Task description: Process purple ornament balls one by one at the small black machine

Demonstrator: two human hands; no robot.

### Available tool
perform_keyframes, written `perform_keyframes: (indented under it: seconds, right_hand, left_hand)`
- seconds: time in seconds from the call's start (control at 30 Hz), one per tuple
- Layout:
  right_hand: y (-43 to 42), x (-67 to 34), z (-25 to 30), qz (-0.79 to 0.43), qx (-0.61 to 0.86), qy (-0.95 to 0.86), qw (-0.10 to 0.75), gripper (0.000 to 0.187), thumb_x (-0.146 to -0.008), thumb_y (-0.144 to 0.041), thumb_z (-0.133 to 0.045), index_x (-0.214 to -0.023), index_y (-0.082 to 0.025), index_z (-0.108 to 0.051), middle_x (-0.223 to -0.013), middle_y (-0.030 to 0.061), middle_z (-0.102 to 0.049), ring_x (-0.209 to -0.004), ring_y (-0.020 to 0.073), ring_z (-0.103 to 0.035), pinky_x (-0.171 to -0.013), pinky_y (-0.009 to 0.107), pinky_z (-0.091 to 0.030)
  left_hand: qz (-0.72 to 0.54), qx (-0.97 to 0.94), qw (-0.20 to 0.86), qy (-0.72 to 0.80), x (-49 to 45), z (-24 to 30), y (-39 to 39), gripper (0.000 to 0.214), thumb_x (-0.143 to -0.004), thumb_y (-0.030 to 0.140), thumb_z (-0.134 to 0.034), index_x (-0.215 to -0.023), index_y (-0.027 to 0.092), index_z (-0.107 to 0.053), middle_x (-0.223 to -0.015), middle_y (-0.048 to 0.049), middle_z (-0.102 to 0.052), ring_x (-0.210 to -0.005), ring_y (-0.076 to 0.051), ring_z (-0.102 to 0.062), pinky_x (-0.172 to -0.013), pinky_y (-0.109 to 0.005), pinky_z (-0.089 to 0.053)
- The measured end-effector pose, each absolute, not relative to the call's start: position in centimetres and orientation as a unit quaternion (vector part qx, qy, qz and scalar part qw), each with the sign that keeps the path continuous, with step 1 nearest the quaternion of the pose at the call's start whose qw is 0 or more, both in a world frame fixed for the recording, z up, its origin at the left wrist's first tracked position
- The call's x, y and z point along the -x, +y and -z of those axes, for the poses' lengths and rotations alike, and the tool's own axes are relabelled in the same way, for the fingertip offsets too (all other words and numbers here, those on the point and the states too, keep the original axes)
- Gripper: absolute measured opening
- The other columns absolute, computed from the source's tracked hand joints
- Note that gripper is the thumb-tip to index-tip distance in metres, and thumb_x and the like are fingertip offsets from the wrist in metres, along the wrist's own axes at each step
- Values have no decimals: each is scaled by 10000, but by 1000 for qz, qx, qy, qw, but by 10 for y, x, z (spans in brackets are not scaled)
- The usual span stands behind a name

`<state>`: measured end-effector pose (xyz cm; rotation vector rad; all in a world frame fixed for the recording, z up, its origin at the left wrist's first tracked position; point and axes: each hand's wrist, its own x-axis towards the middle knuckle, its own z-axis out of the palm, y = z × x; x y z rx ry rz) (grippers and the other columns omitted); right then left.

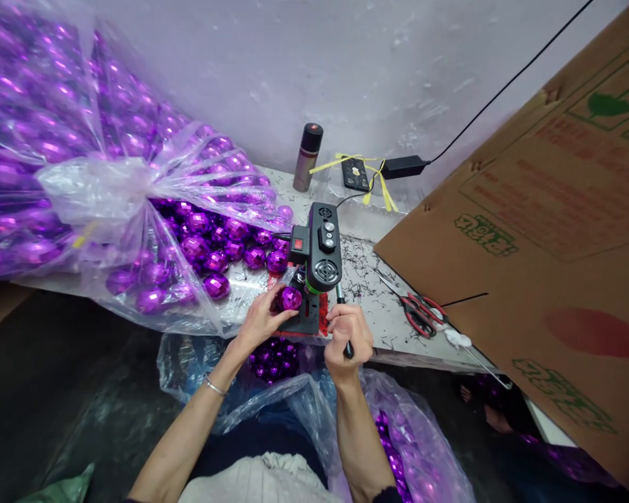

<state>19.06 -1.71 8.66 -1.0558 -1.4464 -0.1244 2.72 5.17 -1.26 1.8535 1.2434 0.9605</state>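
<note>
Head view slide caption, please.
Left hand holds a purple faceted ball at a black machine; right hand grips its lever.

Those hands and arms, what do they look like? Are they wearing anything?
The left hand and the right hand have no gloves on. A thin, silvery bracelet circles the left wrist; the right wrist shows none. Both forearms are uncovered, and a dark sleeve edge shows low on the right arm, at the bottom of the picture.

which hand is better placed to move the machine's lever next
Probably the right hand: it is wrapped around the lever, while the left hand is occupied holding a purple ball at the machine.
</note>
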Motion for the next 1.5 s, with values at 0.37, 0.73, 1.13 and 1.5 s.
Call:
perform_keyframes:
  seconds: [0.37, 0.73, 1.13, 1.5]
  right_hand:
    - [-18, -192, -87, 55, 467, -635, 613, 266, -968, -100, -454, -740, -225, -512, -700, -8, -583, -655, 132, -591, -613, 284, -460]
    - [-18, -191, -90, 60, 464, -639, 610, 267, -977, -98, -446, -749, -226, -502, -703, -4, -580, -664, 128, -585, -605, 271, -458]
    - [-18, -191, -73, 70, 469, -633, 612, 267, -995, -138, -427, -757, -227, -510, -731, 7, -596, -654, 137, -580, -612, 286, -448]
    - [-14, -190, -43, 94, 460, -621, 628, 306, -1033, -217, -388, -744, -232, -490, -722, -6, -581, -638, 141, -564, -700, 337, -494]
  left_hand:
    - [-383, -759, 260, 457, -43, 15, 46, 588, -846, 459, -792, -1355, 218, -622, -1299, -137, -703, -1252, -341, -650, -1097, -508, -501]
    - [-381, -760, 269, 452, -56, 24, 52, 618, -839, 423, -805, -1385, 221, -599, -1302, -137, -642, -1256, -335, -617, -1096, -522, -484]
    - [-398, -741, 295, 454, -62, 37, 53, 619, -824, 456, -806, -1357, 218, -601, -1320, -145, -685, -1276, -350, -630, -1115, -549, -463]
    - [-400, -736, 296, 459, -64, 37, 51, 608, -822, 455, -815, -1341, 216, -606, -1303, -140, -696, -1261, -342, -641, -1099, -529, -475]
